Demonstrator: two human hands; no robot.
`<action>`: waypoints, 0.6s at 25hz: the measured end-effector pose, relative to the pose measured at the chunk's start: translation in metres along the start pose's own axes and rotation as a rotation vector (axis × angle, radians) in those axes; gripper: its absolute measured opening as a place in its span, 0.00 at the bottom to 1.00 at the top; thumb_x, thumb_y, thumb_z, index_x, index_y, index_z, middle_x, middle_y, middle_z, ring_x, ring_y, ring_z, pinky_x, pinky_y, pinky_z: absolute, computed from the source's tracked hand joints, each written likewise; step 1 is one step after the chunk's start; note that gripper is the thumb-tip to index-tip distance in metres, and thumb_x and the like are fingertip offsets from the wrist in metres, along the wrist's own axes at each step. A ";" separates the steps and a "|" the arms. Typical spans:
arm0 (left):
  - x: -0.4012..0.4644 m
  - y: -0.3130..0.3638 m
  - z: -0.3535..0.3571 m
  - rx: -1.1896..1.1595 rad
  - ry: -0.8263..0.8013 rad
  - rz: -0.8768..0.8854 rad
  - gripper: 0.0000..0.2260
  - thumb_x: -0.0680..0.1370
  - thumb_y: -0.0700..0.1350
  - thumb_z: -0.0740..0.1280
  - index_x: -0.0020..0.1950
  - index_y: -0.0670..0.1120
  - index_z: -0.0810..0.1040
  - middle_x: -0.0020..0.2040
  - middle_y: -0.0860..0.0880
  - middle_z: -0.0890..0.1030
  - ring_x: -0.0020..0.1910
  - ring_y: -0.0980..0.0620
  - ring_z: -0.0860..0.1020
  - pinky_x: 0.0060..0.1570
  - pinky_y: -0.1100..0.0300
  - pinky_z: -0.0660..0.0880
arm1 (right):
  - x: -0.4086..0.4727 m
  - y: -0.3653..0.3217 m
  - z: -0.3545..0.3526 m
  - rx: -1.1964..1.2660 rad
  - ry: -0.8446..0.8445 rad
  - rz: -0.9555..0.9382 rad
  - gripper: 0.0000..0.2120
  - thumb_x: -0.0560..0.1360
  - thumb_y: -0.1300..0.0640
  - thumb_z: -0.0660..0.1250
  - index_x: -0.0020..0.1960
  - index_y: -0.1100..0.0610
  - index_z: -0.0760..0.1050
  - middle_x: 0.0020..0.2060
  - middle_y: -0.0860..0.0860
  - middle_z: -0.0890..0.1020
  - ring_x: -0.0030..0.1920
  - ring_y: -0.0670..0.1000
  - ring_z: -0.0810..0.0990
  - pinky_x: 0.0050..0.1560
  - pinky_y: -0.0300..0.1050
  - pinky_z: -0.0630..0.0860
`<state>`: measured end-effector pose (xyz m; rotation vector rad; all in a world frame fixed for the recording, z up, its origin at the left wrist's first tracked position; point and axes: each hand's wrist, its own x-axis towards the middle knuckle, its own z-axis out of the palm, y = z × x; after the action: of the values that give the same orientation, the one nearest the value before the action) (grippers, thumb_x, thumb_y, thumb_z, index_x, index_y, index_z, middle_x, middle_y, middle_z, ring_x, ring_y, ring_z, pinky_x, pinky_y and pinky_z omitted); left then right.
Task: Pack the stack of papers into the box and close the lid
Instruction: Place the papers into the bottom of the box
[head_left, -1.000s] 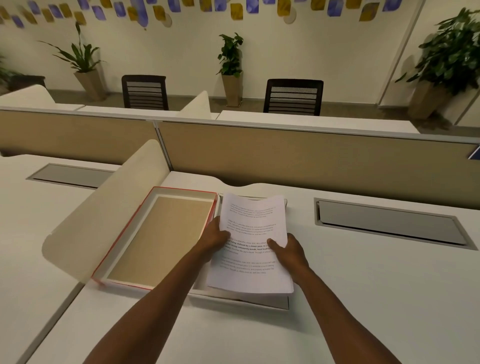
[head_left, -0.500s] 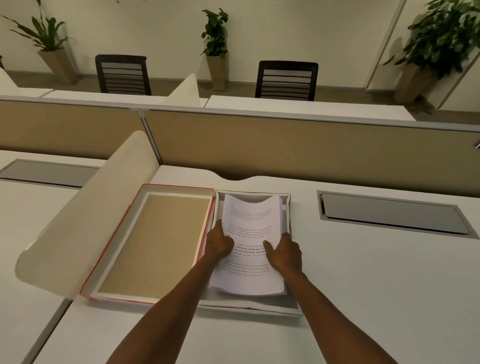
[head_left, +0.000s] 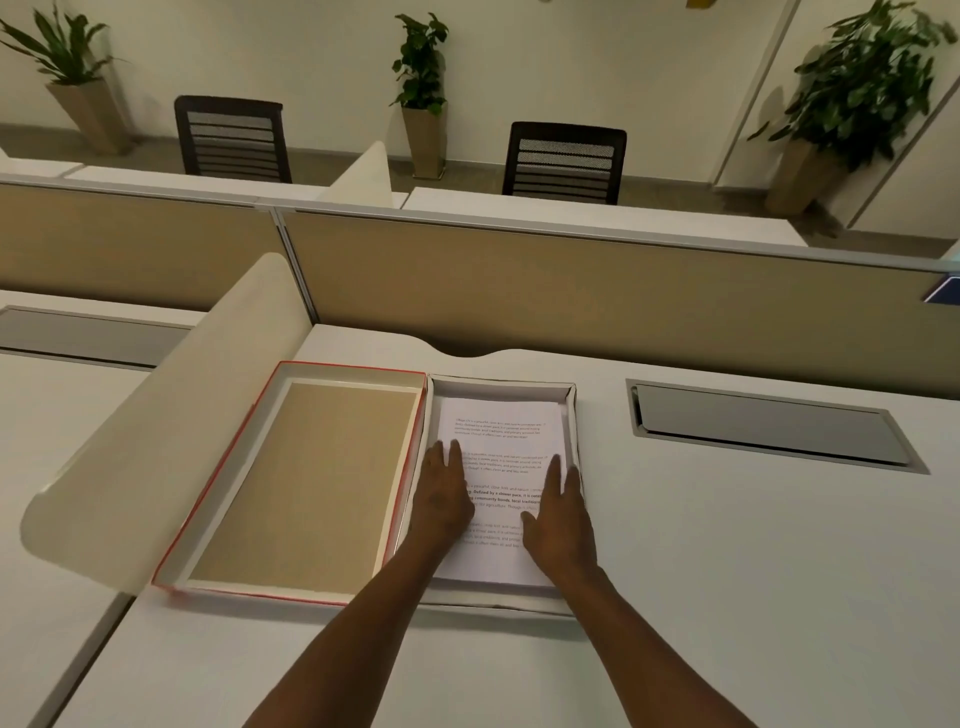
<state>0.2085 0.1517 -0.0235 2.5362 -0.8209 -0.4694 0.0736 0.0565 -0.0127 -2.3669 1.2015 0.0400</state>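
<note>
A white stack of printed papers (head_left: 501, 441) lies flat inside the shallow white box (head_left: 571, 415) on the desk. Its red-edged lid (head_left: 311, 483) lies upside down just left of the box, touching it, with its brown inside facing up. My left hand (head_left: 444, 493) rests flat on the left side of the papers, fingers straight and together. My right hand (head_left: 561, 512) lies flat on the right side, its outer fingers against the box's right wall. Neither hand grips anything.
A curved cream divider (head_left: 171, 415) rises left of the lid. A tan partition (head_left: 597, 291) runs along the back of the white desk (head_left: 727, 571). A grey cable hatch (head_left: 769, 431) sits right of the box. Chairs and potted plants stand beyond.
The papers went from held above the box to lying flat inside it. Both hands let go of the edges and now press flat on top.
</note>
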 end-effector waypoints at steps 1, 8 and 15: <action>0.000 0.000 0.001 0.016 -0.006 0.012 0.28 0.83 0.43 0.59 0.82 0.44 0.54 0.83 0.42 0.53 0.82 0.42 0.52 0.80 0.47 0.57 | -0.002 0.002 0.003 -0.095 0.030 -0.044 0.41 0.80 0.45 0.63 0.81 0.52 0.40 0.81 0.56 0.45 0.81 0.58 0.52 0.75 0.50 0.64; -0.008 -0.004 -0.008 0.029 -0.011 0.103 0.25 0.84 0.46 0.57 0.81 0.43 0.58 0.83 0.44 0.54 0.83 0.43 0.49 0.80 0.50 0.52 | -0.012 0.017 0.002 -0.253 0.057 -0.155 0.31 0.81 0.38 0.52 0.78 0.52 0.60 0.80 0.54 0.58 0.81 0.57 0.50 0.79 0.53 0.52; -0.061 -0.060 -0.039 -0.301 0.314 0.028 0.20 0.80 0.46 0.67 0.72 0.46 0.73 0.76 0.45 0.70 0.76 0.45 0.67 0.73 0.54 0.64 | -0.054 -0.014 0.003 0.059 0.083 -0.414 0.28 0.79 0.41 0.61 0.75 0.53 0.67 0.75 0.52 0.69 0.75 0.52 0.65 0.75 0.46 0.61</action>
<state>0.2070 0.2444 -0.0093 2.2389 -0.6159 -0.1622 0.0519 0.1051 0.0031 -2.5360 0.7142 -0.2289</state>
